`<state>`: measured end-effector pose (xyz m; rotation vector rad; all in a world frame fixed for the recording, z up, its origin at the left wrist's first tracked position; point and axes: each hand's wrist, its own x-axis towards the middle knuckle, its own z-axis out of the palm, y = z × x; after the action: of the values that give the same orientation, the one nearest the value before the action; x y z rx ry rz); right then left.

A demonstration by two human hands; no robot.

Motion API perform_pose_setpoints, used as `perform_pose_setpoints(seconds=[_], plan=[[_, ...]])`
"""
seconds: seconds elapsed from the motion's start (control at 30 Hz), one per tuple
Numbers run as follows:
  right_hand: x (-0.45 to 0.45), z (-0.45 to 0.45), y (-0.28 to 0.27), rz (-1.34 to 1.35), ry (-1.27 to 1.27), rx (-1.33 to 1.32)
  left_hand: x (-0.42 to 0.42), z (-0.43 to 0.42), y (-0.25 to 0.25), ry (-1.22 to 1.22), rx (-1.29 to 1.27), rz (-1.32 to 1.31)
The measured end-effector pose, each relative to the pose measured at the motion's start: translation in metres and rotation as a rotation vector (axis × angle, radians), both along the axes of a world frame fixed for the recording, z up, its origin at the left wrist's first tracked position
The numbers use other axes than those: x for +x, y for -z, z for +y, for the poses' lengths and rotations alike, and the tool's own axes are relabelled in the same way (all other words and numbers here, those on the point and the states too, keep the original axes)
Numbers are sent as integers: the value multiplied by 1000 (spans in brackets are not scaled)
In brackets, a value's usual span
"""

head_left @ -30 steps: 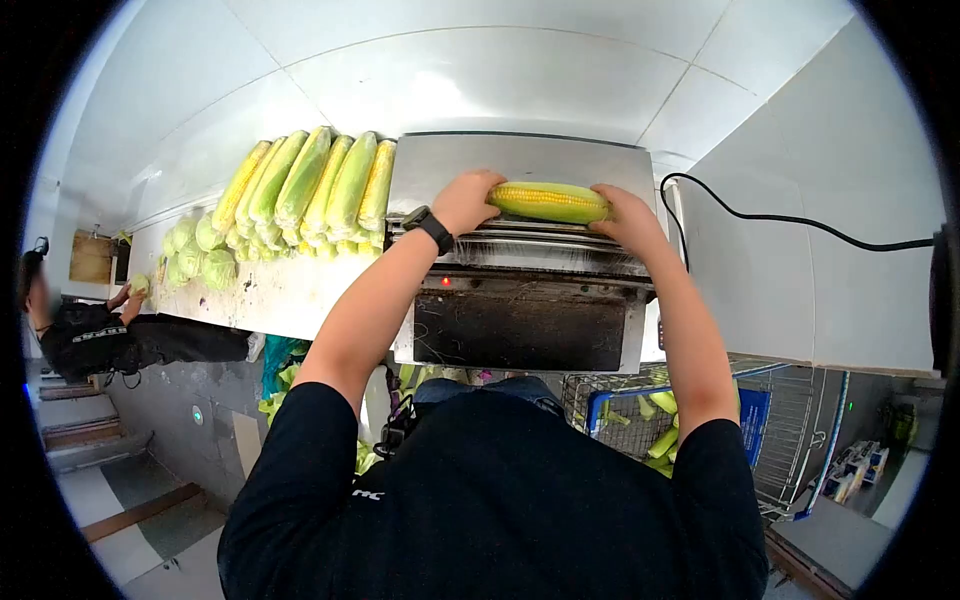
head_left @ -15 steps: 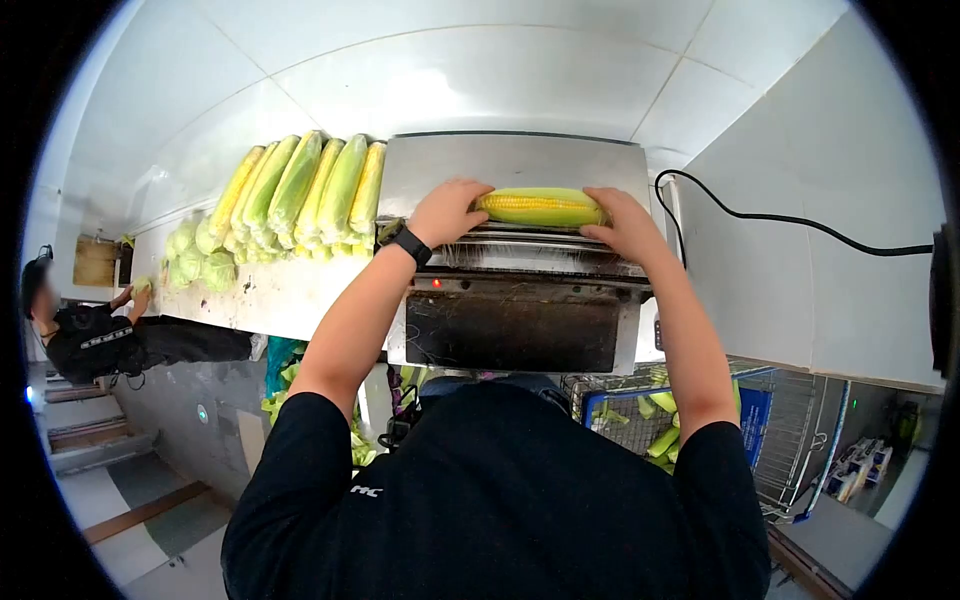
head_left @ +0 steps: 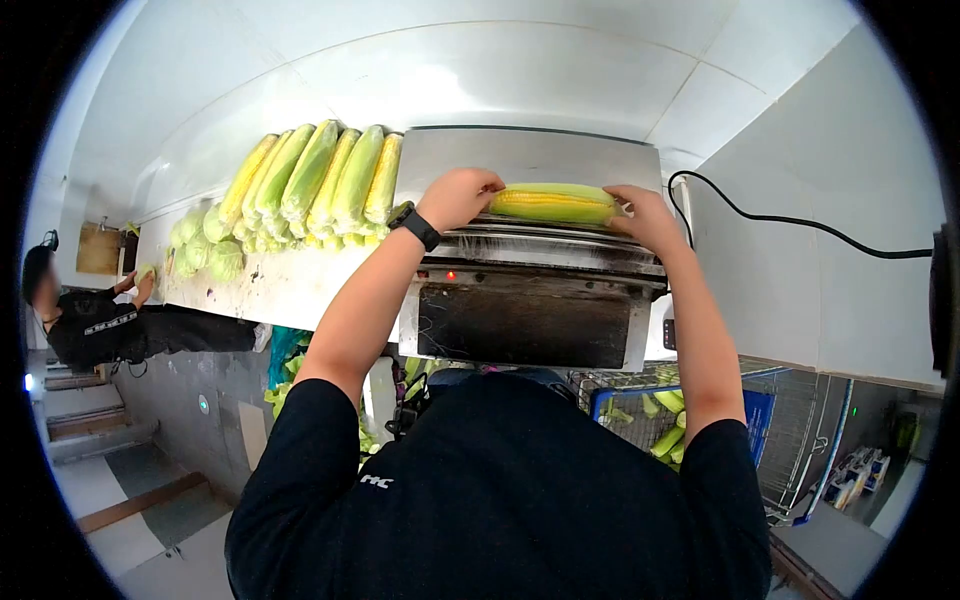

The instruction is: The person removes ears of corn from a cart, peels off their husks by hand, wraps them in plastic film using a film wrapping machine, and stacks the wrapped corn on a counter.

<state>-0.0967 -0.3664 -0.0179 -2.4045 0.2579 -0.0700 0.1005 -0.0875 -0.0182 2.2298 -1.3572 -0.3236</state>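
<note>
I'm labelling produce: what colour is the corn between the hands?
Yellow kernels with light green husk, shown best in head view.

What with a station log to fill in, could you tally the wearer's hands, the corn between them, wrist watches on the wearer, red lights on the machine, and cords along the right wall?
Hands: 2 (left hand, right hand)
Corn: 1
Watch: 1
Red light: 1
Cord: 1
Total: 6
</note>
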Motion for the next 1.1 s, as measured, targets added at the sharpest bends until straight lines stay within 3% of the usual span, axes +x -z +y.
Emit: perform_pose_setpoints(seconds=[0.47, 0.53, 0.67, 0.8, 0.97, 1.1], plan=[[-1, 0, 9, -2, 20, 114, -1, 7, 7, -45, -23, 77], [-2, -1, 4, -38, 37, 0, -1, 14, 5, -60, -78, 37], [-30, -1, -9, -231, 164, 44, -13, 38, -22, 10, -61, -1], [-75, -4, -4, -191, 211, 2, -33, 67, -20, 169, 128, -139], [-108, 4, 5, -8, 248, -81, -39, 72, -8, 195, 159, -152], [-116, 4, 12, -10, 216, -180, -40, 64, -6, 215, 184, -191]])
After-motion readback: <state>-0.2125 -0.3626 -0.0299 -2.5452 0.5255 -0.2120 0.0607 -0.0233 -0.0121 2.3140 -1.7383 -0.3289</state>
